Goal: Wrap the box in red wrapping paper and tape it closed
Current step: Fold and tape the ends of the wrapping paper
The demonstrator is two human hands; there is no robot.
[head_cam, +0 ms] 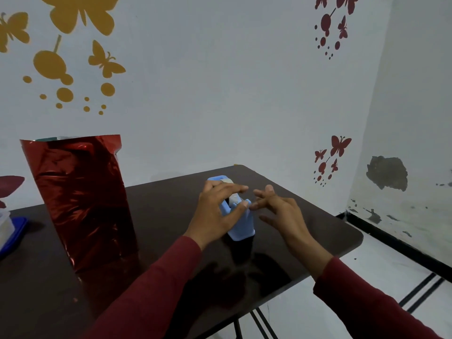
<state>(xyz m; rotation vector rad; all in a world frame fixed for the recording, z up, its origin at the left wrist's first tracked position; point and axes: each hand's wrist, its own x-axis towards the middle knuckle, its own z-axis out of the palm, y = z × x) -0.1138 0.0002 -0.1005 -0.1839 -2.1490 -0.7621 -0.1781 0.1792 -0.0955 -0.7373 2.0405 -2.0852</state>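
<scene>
My left hand [217,211] is curled over the blue tape dispenser [238,216], fingers across the roll and thumb against its side, pinning it to the dark tabletop [305,231] so it won't slide when tape is pulled. My right hand [276,206] hovers just beside the dispenser's front with its fingers loosely spread, gripping nothing that I can make out; whether a clear strip of tape runs to my fingertips is too fine to tell. I judge I'm about to draw off a piece.

The box [80,204] stands upright well to the left of the dispenser, already sleeved in the shiny red wrapping paper, which rises above it like an open tube. Its top is not yet folded, and a sliver of something greenish shows inside the mouth. I'd say it stands on end so the top flaps can be folded down and taped next.

At the far left edge sits a white container with a blue lid [12,231] beside it; its contents are hidden
</scene>
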